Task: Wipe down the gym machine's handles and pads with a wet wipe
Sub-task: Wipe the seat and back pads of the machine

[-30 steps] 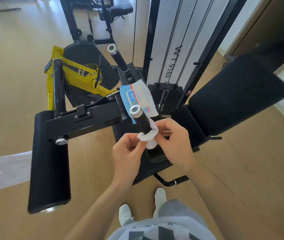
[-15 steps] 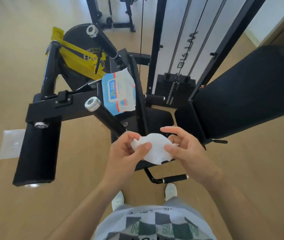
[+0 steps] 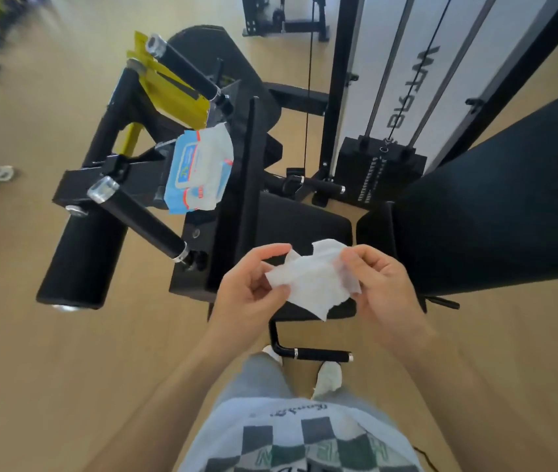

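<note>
Right now the only container in sight is the blue and white pack of wipes (image 3: 199, 172), which lies on the machine's black frame just beside the near handle (image 3: 138, 219). Its flap looks open, with a crumpled white sheet standing out of the top end; how many sheets remain inside cannot be told, and the print on the label is too blurred to read. The wet wipe (image 3: 311, 284) itself is off the machine, stretched in the air over the front of the seat pad (image 3: 304, 219) between both hands. The left hand (image 3: 250, 287) pinches its left edge between thumb and curled fingers, and the right hand (image 3: 379, 284) pinches its right edge, one fingertip showing dimly through the thin sheet. Hands and wipe cover the seat pad's front edge. The back pad (image 3: 509, 199) runs out of the picture at the right, and the far handle (image 3: 182, 66) rises by the yellow bracket. A roller pad (image 3: 80, 264) lies low at the left, well apart from the wipe. The top left corner is smeared, so the shapes on the floor there cannot be made out.
</note>
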`<state>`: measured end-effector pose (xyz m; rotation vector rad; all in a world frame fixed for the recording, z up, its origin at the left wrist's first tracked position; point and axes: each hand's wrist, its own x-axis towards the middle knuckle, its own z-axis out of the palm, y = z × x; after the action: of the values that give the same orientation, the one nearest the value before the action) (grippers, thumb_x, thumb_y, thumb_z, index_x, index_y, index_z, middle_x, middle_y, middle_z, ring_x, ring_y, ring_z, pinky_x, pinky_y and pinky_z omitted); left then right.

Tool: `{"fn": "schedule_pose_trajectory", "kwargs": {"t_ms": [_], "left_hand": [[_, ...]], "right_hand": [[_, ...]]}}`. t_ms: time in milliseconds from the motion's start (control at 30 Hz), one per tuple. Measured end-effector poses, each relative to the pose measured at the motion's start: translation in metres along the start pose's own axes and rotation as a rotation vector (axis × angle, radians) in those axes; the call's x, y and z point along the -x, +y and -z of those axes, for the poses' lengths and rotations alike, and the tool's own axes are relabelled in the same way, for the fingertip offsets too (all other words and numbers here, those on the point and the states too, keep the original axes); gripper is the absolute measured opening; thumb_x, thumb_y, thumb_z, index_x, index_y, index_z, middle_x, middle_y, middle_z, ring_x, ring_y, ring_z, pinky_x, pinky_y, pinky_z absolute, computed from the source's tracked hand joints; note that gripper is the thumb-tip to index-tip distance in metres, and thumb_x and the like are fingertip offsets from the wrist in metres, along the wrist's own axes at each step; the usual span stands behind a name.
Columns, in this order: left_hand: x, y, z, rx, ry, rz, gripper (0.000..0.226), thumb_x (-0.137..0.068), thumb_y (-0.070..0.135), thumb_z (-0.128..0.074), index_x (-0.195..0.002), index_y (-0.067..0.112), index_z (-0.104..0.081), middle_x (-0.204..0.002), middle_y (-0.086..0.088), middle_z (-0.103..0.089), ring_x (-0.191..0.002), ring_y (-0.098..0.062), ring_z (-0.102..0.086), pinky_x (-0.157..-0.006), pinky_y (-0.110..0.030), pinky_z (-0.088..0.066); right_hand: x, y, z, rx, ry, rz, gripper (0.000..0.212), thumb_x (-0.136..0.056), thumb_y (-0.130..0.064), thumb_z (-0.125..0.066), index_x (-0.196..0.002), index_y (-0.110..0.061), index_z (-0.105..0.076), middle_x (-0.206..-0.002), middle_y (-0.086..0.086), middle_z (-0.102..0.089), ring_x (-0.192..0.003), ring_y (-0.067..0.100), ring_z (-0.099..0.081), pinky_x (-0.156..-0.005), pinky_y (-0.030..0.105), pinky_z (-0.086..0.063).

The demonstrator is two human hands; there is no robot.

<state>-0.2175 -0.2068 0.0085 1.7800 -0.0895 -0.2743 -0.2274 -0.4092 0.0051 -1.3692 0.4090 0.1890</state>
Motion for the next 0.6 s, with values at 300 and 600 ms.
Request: {"fn": "schedule_pose_trajectory", "kwargs": {"t_ms": [300,600], "left_hand": [[-0.023,-0.001,0.003,-0.011,-0.243,0.143,0.036,-0.090,0.017,-0.071,-0.059,0.022,-0.053,-0.064,0.002,-0.042,-0.059,-0.015,-0.041,-0.059,-0.027,-0.035],[-0.015,-0.030,-0.019,0.898,0.035,0.437,0.042,-0.085,0.021,-0.072,-0.121,0.000,-0.069,-0.125,-0.021,-0.070,-0.118,-0.036,-0.067,-0.101,-0.048,-0.054]], "right_hand": [[-0.029,-0.020,-0.005,0.310,0.049,0.133,0.019,-0.104,-0.027,-0.055,-0.099,-0.015,-0.070,-0.096,0.002,-0.071,-0.092,0.018,-0.068,-0.076,0.024,-0.060],[-0.082,-0.027,-0.014,0.228,0.148,-0.099,0.019,-0.104,-0.031,-0.057,-0.093,-0.020,-0.068,-0.105,0.002,-0.068,-0.104,0.025,-0.067,-0.096,0.055,-0.056]]}}
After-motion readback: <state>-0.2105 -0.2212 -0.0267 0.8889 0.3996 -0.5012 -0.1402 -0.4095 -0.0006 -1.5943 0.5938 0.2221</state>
